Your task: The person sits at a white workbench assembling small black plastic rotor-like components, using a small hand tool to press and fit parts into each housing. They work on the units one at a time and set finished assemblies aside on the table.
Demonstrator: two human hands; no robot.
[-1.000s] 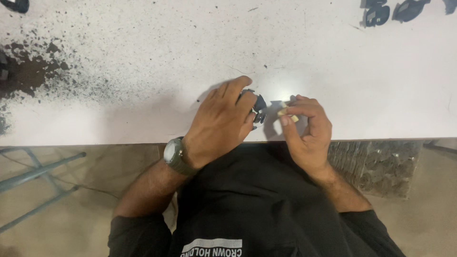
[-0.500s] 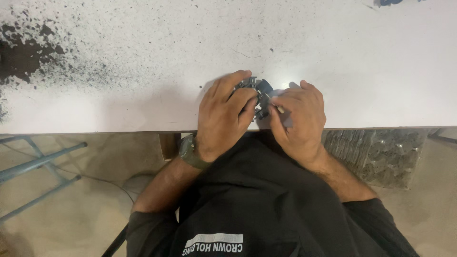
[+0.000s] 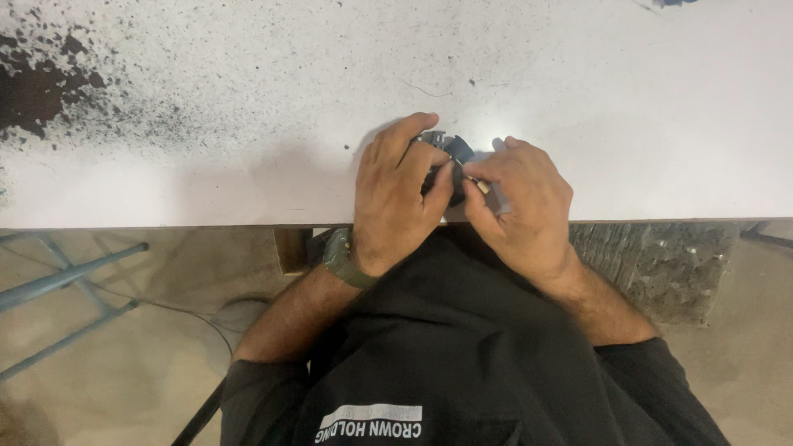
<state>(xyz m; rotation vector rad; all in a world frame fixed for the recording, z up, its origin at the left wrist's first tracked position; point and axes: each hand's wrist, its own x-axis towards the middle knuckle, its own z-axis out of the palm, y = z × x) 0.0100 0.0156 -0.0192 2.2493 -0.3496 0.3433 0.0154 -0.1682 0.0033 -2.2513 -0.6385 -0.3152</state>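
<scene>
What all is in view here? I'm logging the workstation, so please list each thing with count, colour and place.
Small part: one, dark grey-black, at the table's near edge, held between both hands.
Slim tool: one, grey, in the right hand, its tip hidden at the part.
Table: one, white top, across the upper half.
Dark powder stain: one patch with scattered specks, black, on the table's far left.
Frame bars: a few, blue-grey, under the table at left.
Blue thing: one, cut off at the top edge, kind unclear.
Floor: beige, below.
Wristwatch: one, dark green, left wrist.
Shirt: one, black.
Left hand: grips the part.
Right hand: holds the tool.
</scene>
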